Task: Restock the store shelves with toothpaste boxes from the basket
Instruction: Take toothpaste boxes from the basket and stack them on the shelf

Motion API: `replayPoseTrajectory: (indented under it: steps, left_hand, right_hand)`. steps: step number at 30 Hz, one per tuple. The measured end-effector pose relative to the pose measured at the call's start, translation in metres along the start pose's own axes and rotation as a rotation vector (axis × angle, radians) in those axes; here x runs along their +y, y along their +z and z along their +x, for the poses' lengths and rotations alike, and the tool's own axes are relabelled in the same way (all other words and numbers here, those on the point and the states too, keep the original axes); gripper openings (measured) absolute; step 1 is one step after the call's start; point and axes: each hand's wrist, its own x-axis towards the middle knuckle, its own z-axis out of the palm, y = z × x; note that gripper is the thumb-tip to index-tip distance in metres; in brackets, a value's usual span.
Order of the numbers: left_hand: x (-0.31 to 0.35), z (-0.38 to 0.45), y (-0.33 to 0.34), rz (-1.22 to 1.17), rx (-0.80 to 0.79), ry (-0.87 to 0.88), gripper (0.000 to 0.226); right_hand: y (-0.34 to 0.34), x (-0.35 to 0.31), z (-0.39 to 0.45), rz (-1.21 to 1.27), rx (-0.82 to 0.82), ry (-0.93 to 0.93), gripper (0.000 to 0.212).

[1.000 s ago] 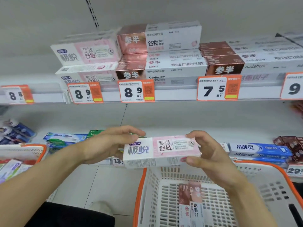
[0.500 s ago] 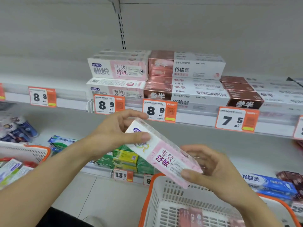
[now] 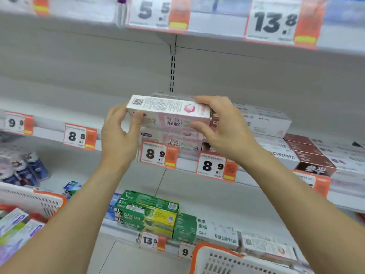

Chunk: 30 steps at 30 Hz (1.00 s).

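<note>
At the far left edge, a second basket (image 3: 39, 202) with an orange rim holds blurred boxes, and small bottles (image 3: 23, 171) stand on the lower shelf above it. On the middle shelf rail (image 3: 49, 133), price tags reading 9.9 (image 3: 16, 123) and 8.8 (image 3: 80, 136) sit left of centre.

The left hand (image 3: 118, 135) grips the left end of the pink box (image 3: 167, 111), thumb on the front face and fingers curled behind. The box is level, lengthwise along the shelf, at the centre of the frame, its printed top side with a QR code facing up. It lies on or just above the pink stack (image 3: 173, 141) of like boxes on the middle shelf; whether it touches them cannot be told. An 8.9 tag (image 3: 158, 154) hangs below the stack.

Lower centre, green boxes (image 3: 148, 214) lie on the lower shelf over a 13.5 tag (image 3: 151, 241).

The right hand (image 3: 223, 127) grips the box's right end, fingers over the top and thumb on the front. The two hands are apart, one at each end.

Right of it, white-and-brown boxes (image 3: 264, 121) are stacked, then dark brown boxes (image 3: 308, 153). At the bottom edge is the basket (image 3: 217, 260). Upper right, the top shelf carries a 13.8 tag (image 3: 274, 20).
</note>
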Motion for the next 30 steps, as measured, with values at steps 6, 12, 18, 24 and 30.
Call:
replayPoseTrajectory:
  steps: [6, 12, 18, 24, 30]
  left_hand:
    - [-0.025, -0.008, 0.014, -0.094, -0.193, -0.113, 0.033]
    - [-0.019, -0.003, 0.026, -0.086, -0.139, -0.176, 0.027]
    - [-0.017, -0.001, 0.033, -0.064, -0.134, -0.234, 0.022]
    - [-0.017, -0.002, 0.031, -0.067, -0.146, -0.222, 0.023]
    - [-0.009, -0.013, 0.020, -0.093, 0.098, -0.113, 0.043]
  right_hand:
    - [0.040, 0.020, -0.005, -0.178, -0.017, 0.007, 0.049]
    - [0.043, 0.015, -0.012, -0.218, -0.090, 0.124, 0.064]
    - [0.041, 0.016, -0.010, -0.226, -0.114, 0.124, 0.065]
    - [0.044, 0.015, -0.012, -0.248, -0.088, 0.132, 0.067]
    - [0.027, 0.003, -0.033, -0.251, 0.185, -0.019, 0.057]
